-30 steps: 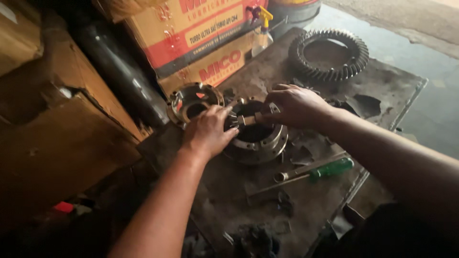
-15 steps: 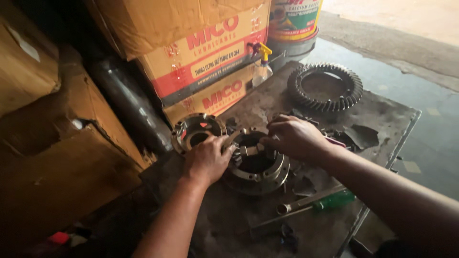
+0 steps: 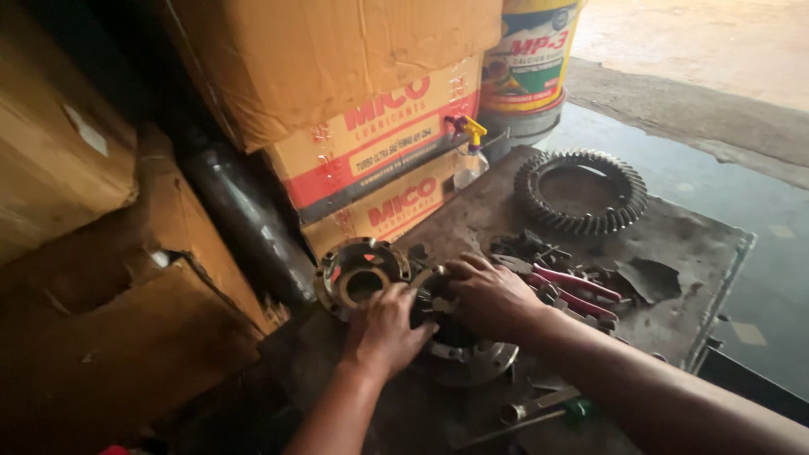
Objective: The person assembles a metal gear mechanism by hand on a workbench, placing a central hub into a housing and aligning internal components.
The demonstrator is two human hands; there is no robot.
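Note:
A round metal gear housing point(image 3: 472, 358) lies on the dark metal table point(image 3: 683, 244). My left hand point(image 3: 383, 329) rests on the housing's left rim, fingers curled over it. My right hand point(image 3: 489, 295) covers the top opening, with its fingers pressing on the small parts inside. A second flanged metal half point(image 3: 358, 274) lies just to the left, touching nothing I hold. What sits under my palms is hidden.
A large toothed ring gear point(image 3: 581, 192) lies at the table's far side. Pink-handled pliers point(image 3: 581, 291) and loose small parts lie to the right of my hands. A green-handled screwdriver point(image 3: 539, 413) lies near me. Stacked cardboard boxes point(image 3: 371, 143), a spray bottle point(image 3: 468, 156) and a bucket point(image 3: 527, 72) stand behind.
The view has tilted up and shifted, so the hands now sit lower in frame. Both hands stay on the housing, and the right hand's fingers have moved further over its opening.

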